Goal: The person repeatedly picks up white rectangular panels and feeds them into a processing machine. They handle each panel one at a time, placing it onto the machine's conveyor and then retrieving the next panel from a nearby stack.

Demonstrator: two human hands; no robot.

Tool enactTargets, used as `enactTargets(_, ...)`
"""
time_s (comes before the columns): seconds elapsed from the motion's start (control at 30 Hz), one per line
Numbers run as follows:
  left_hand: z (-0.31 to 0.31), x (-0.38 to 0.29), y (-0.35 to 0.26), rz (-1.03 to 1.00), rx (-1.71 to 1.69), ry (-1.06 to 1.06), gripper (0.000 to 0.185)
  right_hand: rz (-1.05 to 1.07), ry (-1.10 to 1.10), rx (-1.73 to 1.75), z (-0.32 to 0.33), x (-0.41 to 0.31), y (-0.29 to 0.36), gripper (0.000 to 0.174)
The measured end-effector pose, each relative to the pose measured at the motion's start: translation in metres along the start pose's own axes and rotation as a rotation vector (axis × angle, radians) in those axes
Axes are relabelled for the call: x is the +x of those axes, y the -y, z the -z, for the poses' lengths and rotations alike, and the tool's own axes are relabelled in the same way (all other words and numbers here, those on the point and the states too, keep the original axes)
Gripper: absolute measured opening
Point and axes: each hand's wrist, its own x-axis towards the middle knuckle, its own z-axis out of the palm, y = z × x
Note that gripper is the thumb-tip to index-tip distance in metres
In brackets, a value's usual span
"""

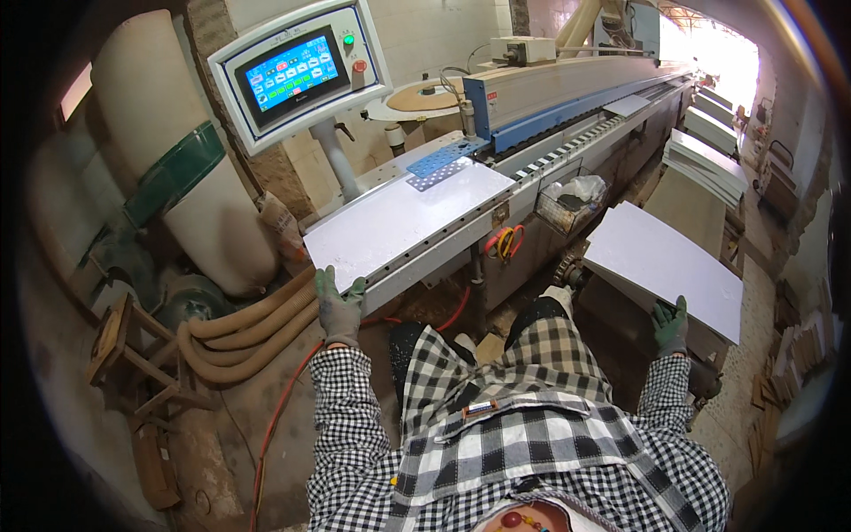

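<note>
My left hand [340, 307], in a grey and green work glove, is at the near corner of a long white panel [405, 223]. That corner sits between its fingers and thumb. The panel lies flat on the infeed end of an edge banding machine [558, 100], its far part under a blue perforated plate [442, 157]. On the right, my gloved right hand [670, 327] touches the near edge of another white panel [665, 266], fingers apart. This panel lies on top of a stack; the hand's underside is hidden.
A control screen [292, 76] stands on a post at the left. Ribbed hoses [249, 332] and a red air hose [276, 425] run over the floor near a wooden stool [143, 359]. A wire basket [572, 199] hangs on the machine's side. More panels [705, 166] are stacked beyond.
</note>
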Motion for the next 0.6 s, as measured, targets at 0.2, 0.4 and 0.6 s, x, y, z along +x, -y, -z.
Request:
enactTargets(0.2, 0.000, 0.001, 0.012, 0.003, 0.050, -0.004, 0.082, 0.001, -0.003, 0.028, 0.003, 0.004, -0.007, 0.072)
enactTargets(0.4, -0.003, 0.005, 0.010, -0.002, 0.029, 0.030, 0.088, 0.030, 0.020, 0.071, 0.013, 0.018, -0.009, 0.071)
enactTargets(0.6, 0.012, 0.004, 0.005, 0.025, 0.107, 0.074, 0.090, 0.065, 0.023, 0.106, 0.007, 0.011, -0.022, 0.074)
